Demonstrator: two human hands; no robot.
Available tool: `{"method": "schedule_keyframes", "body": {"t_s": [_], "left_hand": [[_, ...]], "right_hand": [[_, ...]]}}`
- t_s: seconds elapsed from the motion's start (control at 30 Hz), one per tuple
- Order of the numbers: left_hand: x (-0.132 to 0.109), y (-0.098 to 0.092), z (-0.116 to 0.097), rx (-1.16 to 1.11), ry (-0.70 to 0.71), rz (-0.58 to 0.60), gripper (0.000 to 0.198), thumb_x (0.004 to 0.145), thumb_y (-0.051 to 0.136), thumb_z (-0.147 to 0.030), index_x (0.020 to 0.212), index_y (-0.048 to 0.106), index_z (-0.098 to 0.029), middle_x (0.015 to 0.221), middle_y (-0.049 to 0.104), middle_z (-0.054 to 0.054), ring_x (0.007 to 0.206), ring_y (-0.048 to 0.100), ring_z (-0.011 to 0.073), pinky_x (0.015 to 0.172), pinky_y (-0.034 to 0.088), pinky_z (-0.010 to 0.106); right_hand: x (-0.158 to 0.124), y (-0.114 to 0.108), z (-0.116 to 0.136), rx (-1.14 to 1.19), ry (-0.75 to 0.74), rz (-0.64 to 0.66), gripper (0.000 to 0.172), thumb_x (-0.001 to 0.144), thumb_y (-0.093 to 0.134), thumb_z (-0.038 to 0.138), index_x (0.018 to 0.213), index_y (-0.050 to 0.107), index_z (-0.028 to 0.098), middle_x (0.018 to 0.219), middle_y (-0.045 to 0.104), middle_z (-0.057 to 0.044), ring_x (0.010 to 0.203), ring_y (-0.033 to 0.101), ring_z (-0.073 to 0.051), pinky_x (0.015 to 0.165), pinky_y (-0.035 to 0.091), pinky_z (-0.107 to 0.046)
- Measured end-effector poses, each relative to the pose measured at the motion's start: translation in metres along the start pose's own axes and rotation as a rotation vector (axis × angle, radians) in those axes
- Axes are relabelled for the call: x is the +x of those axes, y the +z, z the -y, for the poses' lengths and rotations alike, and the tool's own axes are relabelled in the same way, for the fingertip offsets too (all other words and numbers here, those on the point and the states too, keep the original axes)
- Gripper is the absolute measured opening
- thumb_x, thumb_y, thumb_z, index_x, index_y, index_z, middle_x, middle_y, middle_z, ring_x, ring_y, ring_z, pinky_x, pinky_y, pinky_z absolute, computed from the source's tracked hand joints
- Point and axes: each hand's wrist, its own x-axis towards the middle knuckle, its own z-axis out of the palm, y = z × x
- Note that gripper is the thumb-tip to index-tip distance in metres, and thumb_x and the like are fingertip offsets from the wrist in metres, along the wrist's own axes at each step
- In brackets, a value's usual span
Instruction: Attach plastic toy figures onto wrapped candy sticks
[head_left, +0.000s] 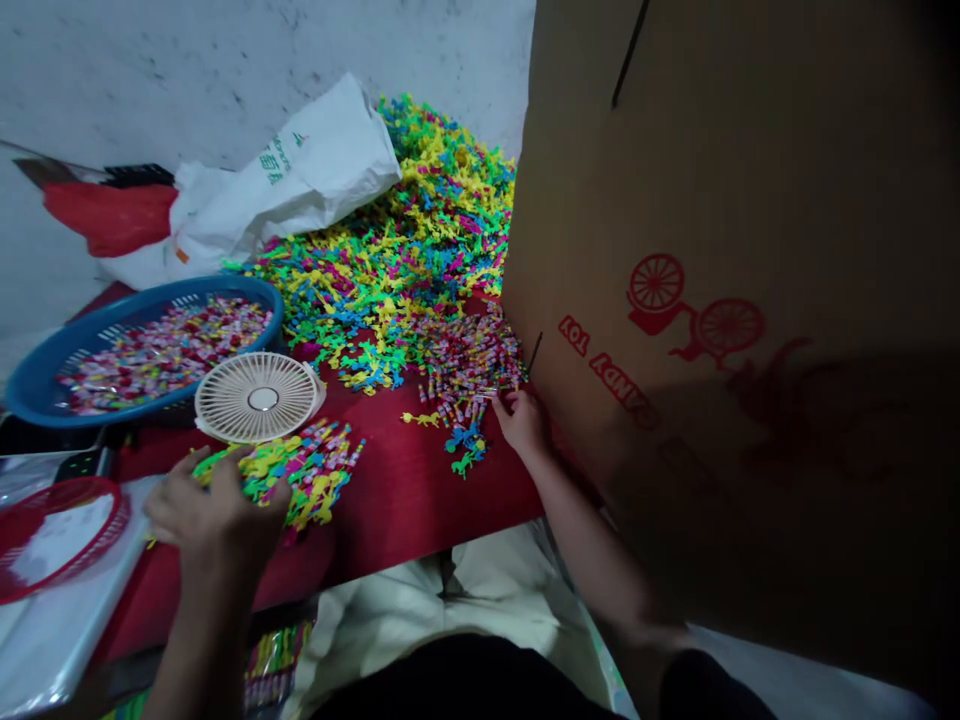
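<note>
My left hand (217, 505) is over the left side of a small mixed heap of plastic toy figures and wrapped candy tubes (304, 470), fingers spread; whether it touches them is hard to see. At the front edge of a pile of pink-and-white wrapped candy tubes (472, 355), my right hand (521, 422) has its fingertips pinched on a small candy tube (486, 393), partly hidden. Just left of that hand lie a few blue and green toy figures (466, 448) and a yellow one (420, 419).
A large cardboard box (720, 200) walls off the right side. Behind rises a big heap of colourful toy figures (442, 190) beside a white sack (300, 170). A blue basket (142, 292) of candies, a white round grille (259, 395) and a red basket (112, 500) are leftward on the red table (405, 500).
</note>
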Motion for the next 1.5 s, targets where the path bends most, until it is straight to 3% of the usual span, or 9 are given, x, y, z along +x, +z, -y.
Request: {"method": "schedule_keyframes", "body": {"t_s": [0.1,0.23,0.3,0.4,0.5,0.67,0.87,1.03,1.5], "left_hand": [[-0.027,0.005,-0.052,-0.146,0.269,0.061,0.029,0.082,0.077,-0.034,0.106,0.069,-0.019,0.12,0.065,0.015,0.117,0.059,0.0412,0.108,0.041,0.061],[-0.067,0.047,-0.138,-0.345,0.412,0.591,0.016,0.098,0.059,-0.027,0.109,0.069,-0.021,0.111,0.07,0.011,0.109,0.062,0.0307,0.102,0.048,0.045],[-0.079,0.076,-0.165,-0.325,0.364,0.719,0.017,0.098,0.058,-0.023,0.111,0.068,-0.018,0.112,0.069,0.014,0.107,0.062,0.031,0.1,0.05,0.045],[-0.087,0.108,-0.179,-0.322,0.312,0.745,0.019,0.095,0.059,-0.015,0.112,0.066,-0.013,0.114,0.068,0.018,0.106,0.064,0.0319,0.098,0.051,0.047],[-0.088,0.114,-0.173,-0.366,0.302,0.767,0.021,0.09,0.058,-0.008,0.109,0.066,-0.015,0.112,0.069,0.017,0.105,0.066,0.0297,0.099,0.052,0.045],[-0.091,0.082,-0.149,-0.445,0.302,0.777,0.016,0.093,0.055,-0.014,0.102,0.067,-0.018,0.108,0.07,0.014,0.106,0.067,0.028,0.1,0.053,0.043],[-0.095,0.012,-0.14,-0.755,0.137,0.95,0.031,0.106,0.037,-0.032,0.09,0.062,-0.023,0.079,0.067,0.002,0.078,0.066,0.0205,0.077,0.054,0.031],[-0.087,-0.033,-0.145,-0.823,0.218,1.009,0.025,0.106,0.045,-0.038,0.115,0.065,-0.025,0.096,0.075,0.003,0.085,0.069,0.0207,0.077,0.052,0.029],[-0.071,-0.064,-0.155,-0.743,0.533,0.973,0.028,0.11,0.036,-0.033,0.092,0.056,-0.025,0.079,0.066,0.0,0.07,0.062,0.0179,0.065,0.042,0.028]], "right_hand": [[0.009,0.006,0.006,-0.047,0.015,0.023,0.021,0.088,0.071,0.03,0.101,0.068,0.013,0.102,0.074,-0.014,0.099,0.066,-0.026,0.093,0.048,-0.034],[0.008,0.002,0.012,-0.091,0.051,0.046,0.015,0.088,0.067,0.022,0.101,0.069,0.013,0.101,0.076,-0.015,0.096,0.068,-0.025,0.087,0.048,-0.031],[0.001,-0.004,0.013,-0.104,0.074,0.052,0.011,0.087,0.066,0.019,0.097,0.068,0.013,0.095,0.076,-0.015,0.089,0.07,-0.025,0.08,0.048,-0.03],[-0.019,-0.018,0.012,-0.089,0.097,0.063,0.005,0.083,0.068,0.015,0.087,0.066,0.016,0.081,0.074,-0.013,0.076,0.07,-0.024,0.07,0.047,-0.029],[-0.046,-0.035,0.006,-0.005,0.097,0.074,0.01,0.079,0.07,0.018,0.081,0.061,0.02,0.07,0.07,-0.006,0.068,0.068,-0.022,0.066,0.047,-0.028],[-0.096,-0.056,0.009,0.259,0.074,0.086,0.018,0.094,0.06,0.038,0.092,0.052,0.022,0.078,0.073,-0.005,0.07,0.07,-0.02,0.065,0.054,-0.028],[-0.145,-0.09,0.065,0.781,-0.007,0.265,0.026,0.102,0.063,0.046,0.108,0.058,0.021,0.088,0.073,-0.003,0.075,0.07,-0.016,0.069,0.057,-0.026],[-0.152,-0.132,0.107,0.823,-0.152,0.419,0.016,0.105,0.062,0.038,0.107,0.067,0.023,0.098,0.071,-0.003,0.089,0.07,-0.017,0.08,0.057,-0.028],[-0.156,-0.161,0.12,0.695,-0.468,0.411,0.017,0.1,0.06,0.016,0.113,0.065,0.026,0.099,0.066,-0.003,0.098,0.062,-0.021,0.096,0.049,-0.041]]}}
